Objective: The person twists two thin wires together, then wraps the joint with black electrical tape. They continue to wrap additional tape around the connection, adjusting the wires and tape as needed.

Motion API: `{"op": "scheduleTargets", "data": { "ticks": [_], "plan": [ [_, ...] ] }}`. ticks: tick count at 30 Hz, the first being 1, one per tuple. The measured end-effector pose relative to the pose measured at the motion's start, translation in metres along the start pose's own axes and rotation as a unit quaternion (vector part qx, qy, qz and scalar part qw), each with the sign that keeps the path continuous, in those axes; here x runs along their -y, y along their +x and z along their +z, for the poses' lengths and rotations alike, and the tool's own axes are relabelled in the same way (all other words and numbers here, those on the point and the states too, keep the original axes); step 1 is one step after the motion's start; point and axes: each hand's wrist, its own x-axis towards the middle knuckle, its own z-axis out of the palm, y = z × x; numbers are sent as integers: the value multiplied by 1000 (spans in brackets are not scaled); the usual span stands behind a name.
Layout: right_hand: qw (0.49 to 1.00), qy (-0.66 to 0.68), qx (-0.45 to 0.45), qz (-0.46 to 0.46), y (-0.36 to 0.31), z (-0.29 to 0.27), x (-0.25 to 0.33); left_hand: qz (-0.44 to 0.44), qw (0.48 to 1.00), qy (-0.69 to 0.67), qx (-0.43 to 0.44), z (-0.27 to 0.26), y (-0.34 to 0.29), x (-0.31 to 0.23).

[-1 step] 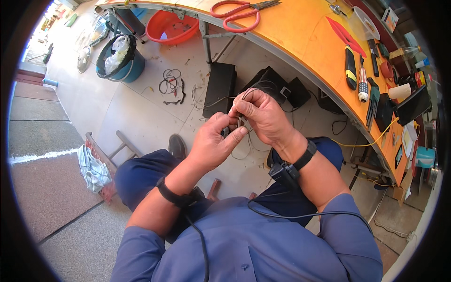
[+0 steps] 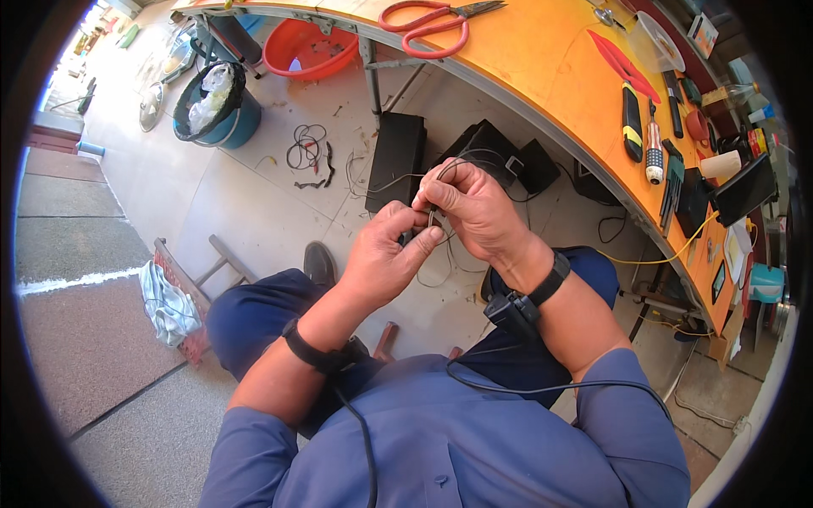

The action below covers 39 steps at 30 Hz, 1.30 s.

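My left hand [image 2: 391, 251] and my right hand [image 2: 475, 203] meet in front of me, above my knees. Both are closed in a pinch on a thin dark cable [image 2: 398, 179]. One loop of it arches over the right fingers, and more strands hang below the hands toward the floor. Between the fingertips a short, pale metallic-looking piece [image 2: 432, 218] shows; fingers hide most of it. Each wrist wears a black strap, and the right strap [image 2: 552, 279] carries a small black box [image 2: 513, 313] with a cord.
An orange table [image 2: 542, 51] curves along the right, bearing red-handled scissors [image 2: 423, 30], a utility knife [image 2: 632, 123] and a screwdriver [image 2: 654, 144]. Black boxes [image 2: 396, 157] and loose wire [image 2: 305, 148] lie on the floor. A lined bucket [image 2: 241, 127] and red basin [image 2: 284, 59] stand at far left.
My left fingers and thumb have shifted very slightly, and a dark bit that showed beneath them is now covered. The right hand looks still.
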Motion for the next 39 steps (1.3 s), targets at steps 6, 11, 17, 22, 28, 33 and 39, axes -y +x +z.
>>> {"op": "scheduleTargets", "data": {
  "ticks": [6, 11, 17, 22, 28, 33, 39],
  "plan": [
    [999, 30, -10, -14, 3, 9, -2, -13, 1000, -24, 2, -2, 1, 2],
    [992, 94, -10, 84, -4, 13, 11, -32, 994, -105, -2, -6, 3, 1],
    [998, 45, 30, 40, -1, 6, 1, -12, 995, -94, 27, -10, 5, 0],
    [998, 41, 49, 4, 3, 1, -9, -40, 989, -138, 20, -4, 3, 1],
    [997, 51, 13, 60, -1, 7, 0, -117, 978, -164, 57, -10, 2, 2],
    [996, 35, 19, 80, 0, 6, -1, -140, 968, -200, 52, -8, 1, 0],
    [998, 49, 25, 33, 0, 1, -16, -122, 972, -192, 63, -6, 1, 1]
  ]
}}
